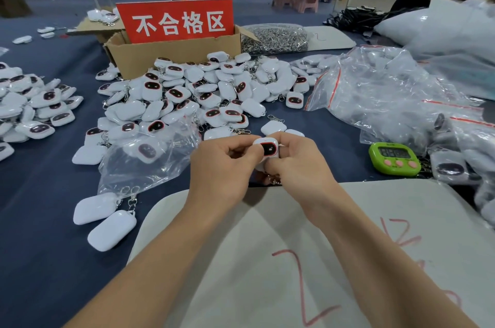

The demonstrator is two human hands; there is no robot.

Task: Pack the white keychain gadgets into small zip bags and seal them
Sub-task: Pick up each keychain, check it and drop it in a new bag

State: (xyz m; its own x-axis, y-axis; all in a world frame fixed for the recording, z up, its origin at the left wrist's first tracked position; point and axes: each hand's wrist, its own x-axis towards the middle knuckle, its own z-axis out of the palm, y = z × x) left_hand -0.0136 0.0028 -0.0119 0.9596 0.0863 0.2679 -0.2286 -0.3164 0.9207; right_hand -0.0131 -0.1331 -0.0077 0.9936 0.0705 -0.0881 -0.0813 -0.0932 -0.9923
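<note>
Both hands meet over the near middle of the table around one white keychain gadget [268,148] with a dark, red-rimmed screen facing me. My left hand [223,171] pinches its left side and my right hand [297,164] grips its right side; its metal clasp [276,181] hangs below, mostly hidden. A big heap of loose white gadgets [198,92] lies just beyond my hands. A clear plastic bag [146,159] with one gadget inside lies to the left. Bagged gadgets in red-striped zip bags [388,92] pile up at the right.
A cardboard box [174,53] with a red sign [175,21] stands behind the heap, a bag of metal clasps [276,38] beside it. A green timer [395,157] sits right of my hands. A second gadget pile [32,105] lies far left. A white sack [267,260] marked in red covers the near edge.
</note>
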